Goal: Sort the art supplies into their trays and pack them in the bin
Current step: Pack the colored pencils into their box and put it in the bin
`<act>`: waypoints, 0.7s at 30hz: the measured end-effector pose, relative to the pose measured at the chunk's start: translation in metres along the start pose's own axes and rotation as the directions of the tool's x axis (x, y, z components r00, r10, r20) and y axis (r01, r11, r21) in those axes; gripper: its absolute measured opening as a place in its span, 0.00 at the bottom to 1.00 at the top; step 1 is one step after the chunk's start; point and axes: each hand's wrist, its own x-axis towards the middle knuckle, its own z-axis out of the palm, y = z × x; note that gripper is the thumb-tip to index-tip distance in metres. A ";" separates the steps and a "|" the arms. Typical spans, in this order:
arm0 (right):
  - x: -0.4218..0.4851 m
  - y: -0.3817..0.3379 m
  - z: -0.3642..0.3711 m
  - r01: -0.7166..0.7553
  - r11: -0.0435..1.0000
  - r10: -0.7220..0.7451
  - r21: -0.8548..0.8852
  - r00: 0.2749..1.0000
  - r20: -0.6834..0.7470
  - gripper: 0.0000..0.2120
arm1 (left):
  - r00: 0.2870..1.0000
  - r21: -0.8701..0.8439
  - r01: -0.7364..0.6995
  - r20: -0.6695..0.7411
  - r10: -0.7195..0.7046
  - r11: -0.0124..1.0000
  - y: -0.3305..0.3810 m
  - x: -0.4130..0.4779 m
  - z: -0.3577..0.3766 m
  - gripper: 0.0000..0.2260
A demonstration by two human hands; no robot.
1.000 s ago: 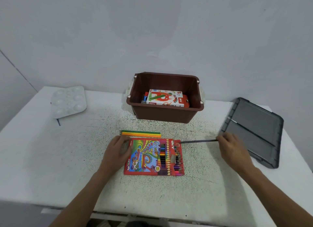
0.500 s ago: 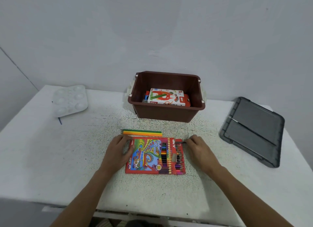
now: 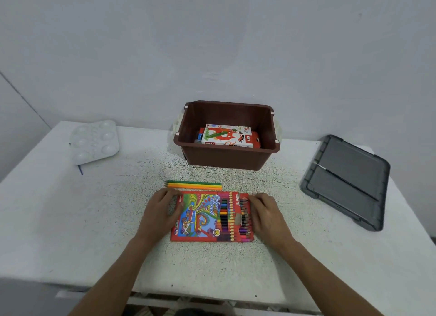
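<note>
My left hand grips the box, mid-frame, by its left edge. My right hand curls at its open end; I cannot tell what it holds. I'd brace the box, push the ends flush, then take the pencils just above, short of the bin.

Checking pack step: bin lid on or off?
Off. The lid lies flat on the table right of the bin, whose open top shows a pastel box inside.

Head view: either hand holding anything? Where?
Left hand grips the pencil box at its left edge. The right hand curls over the box's right end; whether it pinches a pencil cannot be told.
</note>
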 end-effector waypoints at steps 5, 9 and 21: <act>-0.011 0.003 0.005 0.022 0.998 -0.023 -0.062 1.000 -0.009 0.21 | 0.999 0.041 0.052 -0.011 -0.052 0.998 0.007 0.004 0.001 0.14; -0.010 0.003 0.005 0.019 0.998 -0.020 -0.065 1.000 -0.009 0.20 | 0.997 0.181 -0.079 -0.007 0.082 0.980 0.011 0.019 -0.004 0.12; -0.011 0.006 0.007 0.002 0.999 -0.002 -0.045 1.000 -0.002 0.19 | 0.927 0.609 -0.363 0.313 0.207 0.706 0.019 0.069 -0.022 0.12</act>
